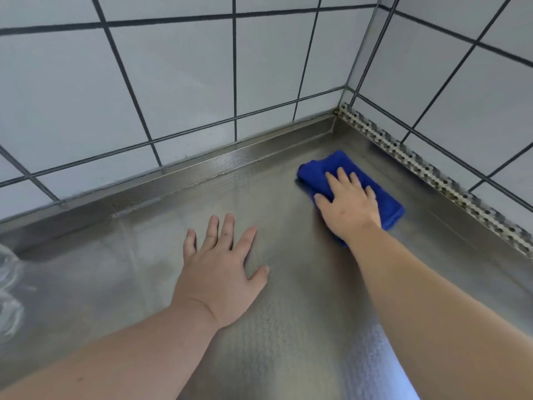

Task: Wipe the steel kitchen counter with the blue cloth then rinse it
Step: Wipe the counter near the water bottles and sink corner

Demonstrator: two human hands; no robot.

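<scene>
The folded blue cloth (320, 173) lies flat on the steel counter (302, 298), close to the back right corner. My right hand (350, 204) presses down on it with straight, spread fingers and covers its middle. My left hand (220, 271) rests palm down on the bare steel to the left of the cloth, fingers spread and holding nothing. Both forearms reach in from the bottom edge.
White tiled walls with dark grout rise behind and to the right of the counter. A raised steel lip (202, 166) runs along the back. A perforated metal strip (427, 168) lines the right wall. Something shiny and blurred (7, 284) shows at the far left edge.
</scene>
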